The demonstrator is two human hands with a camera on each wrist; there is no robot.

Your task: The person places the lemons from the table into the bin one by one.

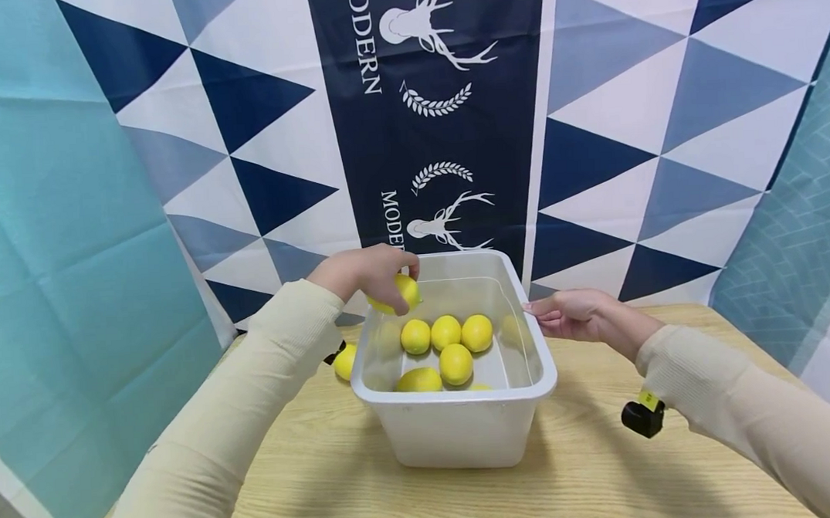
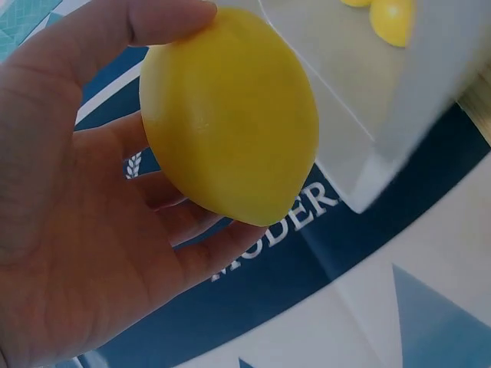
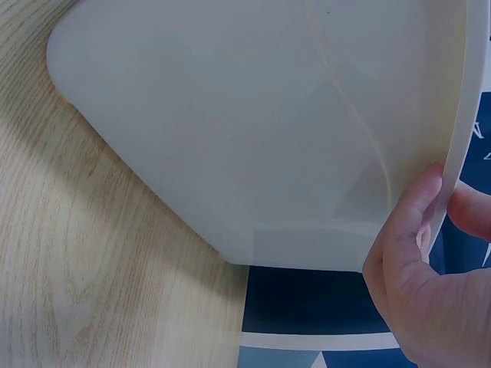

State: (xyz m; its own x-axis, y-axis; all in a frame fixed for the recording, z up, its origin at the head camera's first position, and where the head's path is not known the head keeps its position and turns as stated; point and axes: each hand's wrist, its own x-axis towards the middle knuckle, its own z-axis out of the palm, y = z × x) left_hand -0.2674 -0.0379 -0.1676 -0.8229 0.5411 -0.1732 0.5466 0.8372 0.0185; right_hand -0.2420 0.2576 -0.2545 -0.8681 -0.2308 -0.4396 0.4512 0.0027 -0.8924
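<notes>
A white plastic bin (image 1: pixel 457 435) stands on the table with several yellow lemons (image 1: pixel 456 364) on its floor. Over its left rim, my left hand (image 1: pixel 374 272) holds another lemon (image 2: pixel 230 115), the thumb on one side of it and the fingers behind. My right hand (image 1: pixel 579 316) pinches the bin's right rim; in the right wrist view the thumb lies over the lip and the fingers (image 3: pixel 414 203) press the outer wall. One more lemon (image 1: pixel 345 362) lies on the table by the bin's left side, partly hidden by the bin and the left wrist's camera.
The wooden table (image 1: pixel 313 464) extends in front of the bin and to both sides. A patterned cloth (image 1: pixel 437 134) with deer prints hangs close behind the bin, and teal cloths (image 1: pixel 87 227) hang at the sides. A black wrist camera (image 1: pixel 643 417) hangs below the right sleeve.
</notes>
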